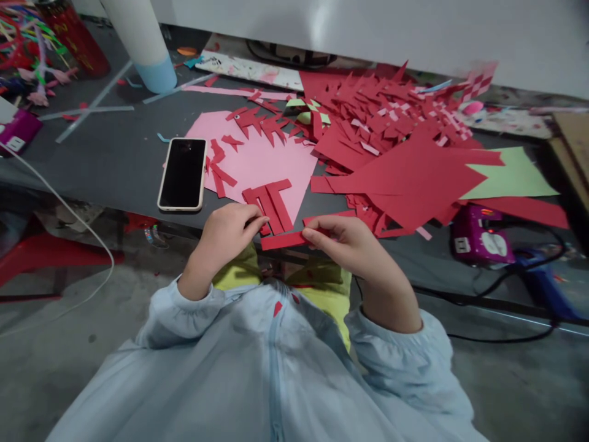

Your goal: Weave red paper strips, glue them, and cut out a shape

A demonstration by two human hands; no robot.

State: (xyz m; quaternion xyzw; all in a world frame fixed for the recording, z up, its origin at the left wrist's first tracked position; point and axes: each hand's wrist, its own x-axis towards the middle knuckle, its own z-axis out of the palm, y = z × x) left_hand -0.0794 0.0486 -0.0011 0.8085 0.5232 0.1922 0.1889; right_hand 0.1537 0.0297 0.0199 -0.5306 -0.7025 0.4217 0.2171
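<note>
My right hand (343, 239) pinches a folded red paper strip (283, 240) near its right end, over the table's front edge. To the left, my left hand (232, 230) has thumb and fingertips together beside a small red paper piece (265, 230); whether it grips that piece is hard to make out. Just beyond the fingers, several red paper strips (275, 207) lie side by side on a pink paper sheet (257, 156). Cut red scraps (219, 169) are scattered on the sheet's left part. Another red strip lies behind my right hand.
A phone (183, 175) lies left of the pink sheet. Red paper pieces (368, 116) pile up at the right, with large red sheets (414, 178) and a green sheet (518, 172). A white and blue bottle (147, 46) stands behind. Purple boxes (481, 236) and cables sit at the sides.
</note>
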